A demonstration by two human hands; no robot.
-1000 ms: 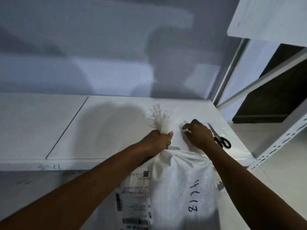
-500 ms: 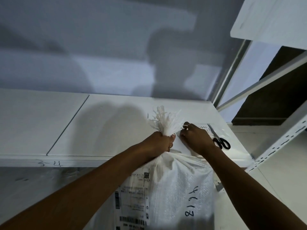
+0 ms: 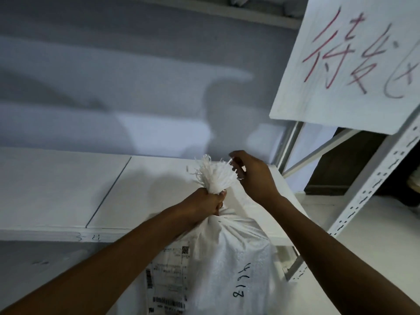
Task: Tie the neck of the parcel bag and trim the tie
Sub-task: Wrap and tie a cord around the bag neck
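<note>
A white woven parcel bag (image 3: 229,260) stands in front of the shelf, with a shipping label and handwritten black digits on its side. My left hand (image 3: 208,202) is clenched around the gathered neck (image 3: 216,192), and the frayed top (image 3: 213,173) fans out above my fist. My right hand (image 3: 252,176) hovers just right of the frayed top, pinching a thin white tie (image 3: 231,160) between thumb and fingers. The scissors are hidden behind my right arm.
A white shelf board (image 3: 68,189) runs across the view behind the bag. A perforated metal upright (image 3: 372,192) rises at the right. A white sign with red handwriting (image 3: 354,60) hangs at the upper right. The grey wall lies behind.
My right hand has lifted off the shelf with the thin tie and come up beside the frayed top. The view has tilted upward, and the scissors have dropped out of sight.
</note>
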